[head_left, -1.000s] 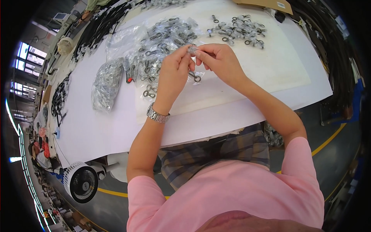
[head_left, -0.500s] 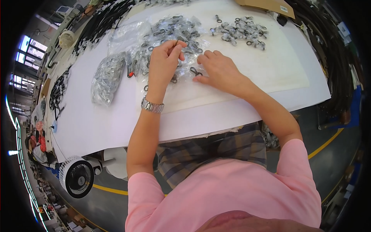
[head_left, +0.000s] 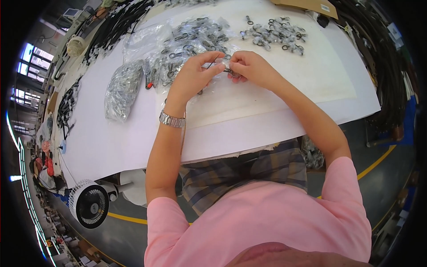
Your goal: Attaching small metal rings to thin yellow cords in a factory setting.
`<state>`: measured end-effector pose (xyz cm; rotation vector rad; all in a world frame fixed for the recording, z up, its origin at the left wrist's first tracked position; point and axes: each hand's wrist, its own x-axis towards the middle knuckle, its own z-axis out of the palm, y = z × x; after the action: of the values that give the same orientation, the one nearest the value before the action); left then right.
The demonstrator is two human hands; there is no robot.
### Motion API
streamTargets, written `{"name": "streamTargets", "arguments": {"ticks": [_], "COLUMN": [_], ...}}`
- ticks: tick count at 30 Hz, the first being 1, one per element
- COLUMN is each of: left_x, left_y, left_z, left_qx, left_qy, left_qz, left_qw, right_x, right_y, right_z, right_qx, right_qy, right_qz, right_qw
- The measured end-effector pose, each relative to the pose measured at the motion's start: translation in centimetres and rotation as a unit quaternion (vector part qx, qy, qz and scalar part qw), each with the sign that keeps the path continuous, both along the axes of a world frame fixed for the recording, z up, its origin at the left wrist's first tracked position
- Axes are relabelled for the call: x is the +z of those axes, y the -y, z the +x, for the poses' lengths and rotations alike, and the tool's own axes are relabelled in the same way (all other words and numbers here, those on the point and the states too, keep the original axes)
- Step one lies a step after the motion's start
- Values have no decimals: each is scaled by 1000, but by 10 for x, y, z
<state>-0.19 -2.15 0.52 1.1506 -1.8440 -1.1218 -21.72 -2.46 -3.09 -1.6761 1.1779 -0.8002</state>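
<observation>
My left hand (head_left: 193, 75), with a metal-banded watch on its wrist, is closed in a pinch on a thin dark piece, mostly hidden by the fingers. Touching or almost touching it, my right hand (head_left: 253, 69) grips a small dark metal hook (head_left: 227, 70) between thumb and fingers. Both hands are raised over the near edge of a pile of dark metal hooks (head_left: 191, 38) in clear plastic wrap. Off to the right lies a smaller group of wrapped hooks (head_left: 280, 35).
A full clear plastic bag (head_left: 122, 93) sits left of my hands, beside a red-tipped tool (head_left: 149, 85). The white table (head_left: 267, 120) has a cardboard piece (head_left: 307, 6) at its far edge. Black straps (head_left: 115, 33) lie far left; a fan (head_left: 91, 204) stands at the near left.
My right hand has lifted the dark hook off the table and moved up and left to meet my left hand. The left hand has turned its fingers toward the right one.
</observation>
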Motion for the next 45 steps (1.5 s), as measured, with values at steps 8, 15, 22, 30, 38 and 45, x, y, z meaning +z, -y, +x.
{"name": "streamTargets", "arguments": {"ticks": [8, 15, 22, 30, 38, 45], "left_x": [4, 1, -1, 3, -7, -8], "left_y": [3, -4, 3, -6, -4, -7], "left_z": [2, -9, -3, -10, -13, -14], "left_qx": [88, 154, 100, 28, -59, -89], "left_qy": [64, 19, -146, -210, -259, -235], "left_qz": [-49, -138, 32, 110, 224, 239], "left_qw": [993, 978, 984, 971, 938, 938], "right_x": [18, 5, 16, 22, 24, 32], "right_y": [-1, 8, 2, -1, -12, -5], "right_z": [-1, -5, -3, -6, 5, -4], "right_qx": [43, 44, -34, -92, -145, -165], "right_qy": [201, 306, 272, 299, 75, 179], "right_qz": [206, 255, 74, 6, -208, -190], "right_qw": [957, 916, 959, 950, 964, 951]}}
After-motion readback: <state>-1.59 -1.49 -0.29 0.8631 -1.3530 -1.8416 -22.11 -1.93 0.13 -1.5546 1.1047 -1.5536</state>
